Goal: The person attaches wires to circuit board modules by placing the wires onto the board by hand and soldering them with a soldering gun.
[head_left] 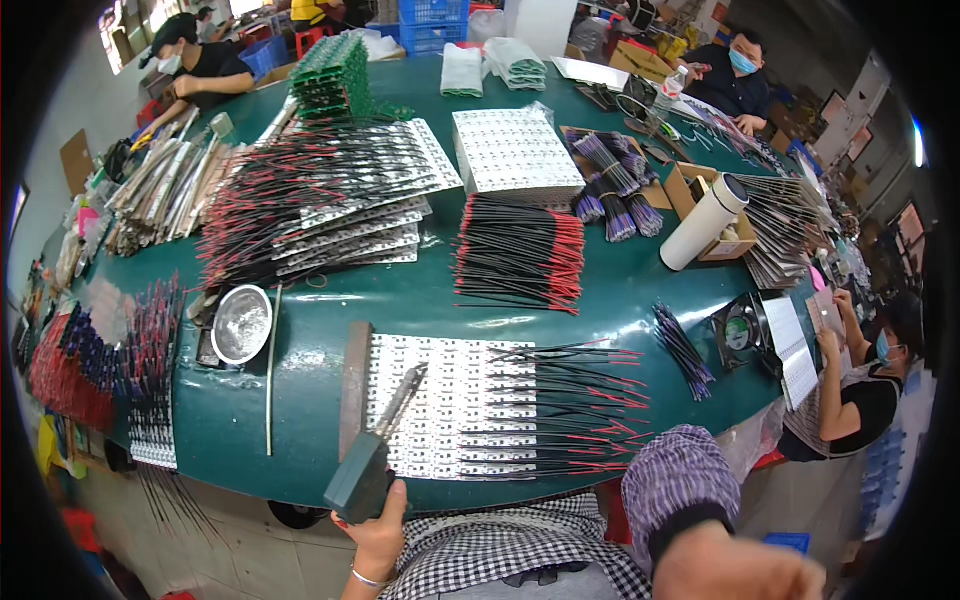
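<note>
My left hand (pixel 378 535) is wrapped round the lower end of a dark green soldering gun (pixel 362 475). Its metal tip slants up over a white circuit board panel (pixel 450 400) lying on the table. Rows of small dark parts cover the panel, and black and red wires (pixel 590 405) stick out from its right side. A brown bar (pixel 354 390) runs along the panel's left edge. My right hand (pixel 735 567) is raised close to the camera, below a purple patterned sleeve, apart from the panel. Motion smears its fingers, so any grip is hidden.
Beyond the panel lies a bundle of black and red wires (pixel 520 253). A metal bowl (pixel 242 324) and a thin rod (pixel 272 380) are to the left. Stacked wired panels (pixel 350 240), a white flask (pixel 705 222) and a small fan (pixel 740 330) stand around. Other people sit around the table.
</note>
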Motion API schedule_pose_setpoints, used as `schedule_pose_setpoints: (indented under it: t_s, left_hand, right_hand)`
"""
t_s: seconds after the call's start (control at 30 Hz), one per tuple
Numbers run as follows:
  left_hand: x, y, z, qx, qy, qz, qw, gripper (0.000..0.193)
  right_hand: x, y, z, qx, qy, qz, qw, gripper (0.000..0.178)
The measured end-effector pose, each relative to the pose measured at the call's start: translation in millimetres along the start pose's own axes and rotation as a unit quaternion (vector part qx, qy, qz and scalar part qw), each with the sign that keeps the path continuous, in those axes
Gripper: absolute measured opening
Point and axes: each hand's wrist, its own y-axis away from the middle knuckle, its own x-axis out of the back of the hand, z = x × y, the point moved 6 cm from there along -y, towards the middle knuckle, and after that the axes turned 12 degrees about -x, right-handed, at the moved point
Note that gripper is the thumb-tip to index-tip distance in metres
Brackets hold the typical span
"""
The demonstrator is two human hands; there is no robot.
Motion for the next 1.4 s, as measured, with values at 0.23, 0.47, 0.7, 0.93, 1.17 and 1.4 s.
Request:
schedule_pose_setpoints:
  t_s: [0.23, 0.47, 0.7, 0.93, 1.17, 1.4]
  left_hand:
    - [-6, -8, 12, 0.073, 0.035, 0.068, 0.994, 0.032]
    - [8, -5, -8, 0.061, 0.005, 0.019, 0.998, 0.038]
    - [-6, -12, 9, 0.079, 0.016, 0.067, 0.994, 0.045]
    - [-3, -14, 4, 0.088, 0.023, 0.031, 0.995, 0.04]
    - [-1, -16, 13, 0.058, 0.032, 0.046, 0.997, 0.04]
    - [1, -23, 17, 0.037, 0.044, 0.033, 0.998, 0.041]
  right_hand:
    - [-105, 168, 216, -0.285, 0.261, -0.47, 0.794, 0.047]
    - [-118, 286, 248, -0.177, 0.374, -0.632, 0.655, 0.034]
    - [-134, 309, 268, -0.158, 0.422, -0.625, 0.638, 0.014]
    - [-122, 294, 269, -0.184, 0.367, -0.586, 0.699, 0.012]
    - [-124, 281, 265, -0.156, 0.356, -0.592, 0.706, 0.01]
    - [-135, 244, 250, -0.113, 0.367, -0.664, 0.642, 0.016]
